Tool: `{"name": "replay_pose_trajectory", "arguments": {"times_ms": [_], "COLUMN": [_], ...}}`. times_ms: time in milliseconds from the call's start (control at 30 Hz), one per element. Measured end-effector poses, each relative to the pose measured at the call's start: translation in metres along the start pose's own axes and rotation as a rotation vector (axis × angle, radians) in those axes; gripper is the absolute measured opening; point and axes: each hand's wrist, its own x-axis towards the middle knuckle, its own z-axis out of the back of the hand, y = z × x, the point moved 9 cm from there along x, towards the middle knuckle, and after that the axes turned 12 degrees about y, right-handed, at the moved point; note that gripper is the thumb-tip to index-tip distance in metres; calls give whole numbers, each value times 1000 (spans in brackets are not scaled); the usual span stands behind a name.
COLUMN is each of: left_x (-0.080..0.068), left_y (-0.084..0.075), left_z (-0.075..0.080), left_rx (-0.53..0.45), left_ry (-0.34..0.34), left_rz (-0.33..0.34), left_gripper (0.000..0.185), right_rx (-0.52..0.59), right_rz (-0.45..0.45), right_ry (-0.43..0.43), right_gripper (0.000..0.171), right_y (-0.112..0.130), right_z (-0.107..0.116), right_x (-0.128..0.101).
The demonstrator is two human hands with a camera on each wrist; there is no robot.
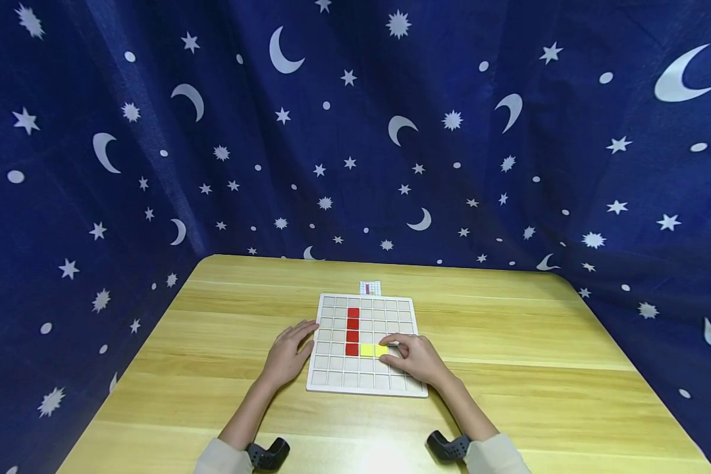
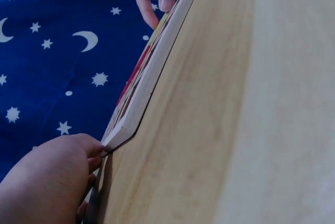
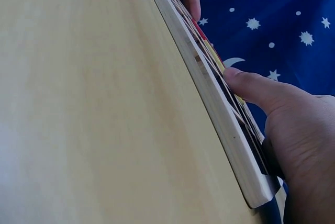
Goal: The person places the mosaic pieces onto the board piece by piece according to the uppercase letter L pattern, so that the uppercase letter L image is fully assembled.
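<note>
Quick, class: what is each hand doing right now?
Left hand: open, fingers resting on the grid board left edge.
Right hand: open, fingertips pressing the yellow tile.

Both forearms reach forward from the lower edge of the head view, angled inward toward each other, in light sleeves with a dark wrist mount just above each cuff. The left hand [image 1: 288,356] lies palm down, fingers straight and close together, pointing forward and slightly right, the fingertips [image 2: 96,145] pressed flat. The right hand [image 1: 415,357] is palm down too, knuckles raised, with its fingers gently bent and the thumb [image 3: 251,87] stretched out toward the left
</note>
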Motion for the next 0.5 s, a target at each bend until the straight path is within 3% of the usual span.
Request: {"name": "replay_pose_trajectory", "arguments": {"times_ms": [333,500], "left_x": [3,3], "left_y": [3,5], "left_z": [-3,-3], "left_rx": [6,-7], "left_ry": [10,15], "left_rz": [1,-2], "left_gripper": [34,34], "right_rx": [10,66], "right_rz": [3,3], "right_ry": [-6,-24], "right_gripper": [25,22], "right_y": [-2,0], "right_z": [1,3], "right_x": [-2,-1]}}
